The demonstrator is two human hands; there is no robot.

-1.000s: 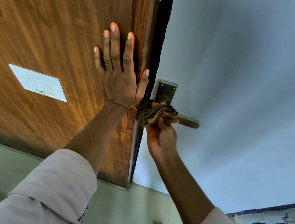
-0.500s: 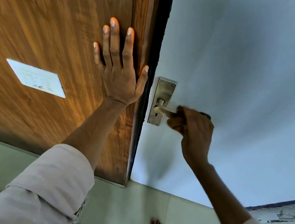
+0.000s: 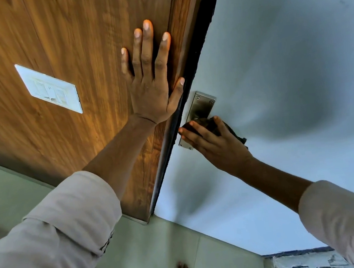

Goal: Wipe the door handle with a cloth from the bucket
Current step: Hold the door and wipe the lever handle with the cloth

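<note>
While the left hand [image 3: 151,88] lies flat with fingers spread on the wood panel [image 3: 61,36], the right hand [image 3: 214,145] presses a dark cloth [image 3: 230,130] over the handle on its plate [image 3: 201,106], right of the panel.

Left hand [image 3: 152,86] mid-frame, flat, palm down, fingers spread and pointing up, arm straight from lower left, sleeve rolled at forearm. Right hand [image 3: 214,142] right of centre, fingers curled closed in a grip, forearm entering from lower right, sleeve pushed back.
</note>
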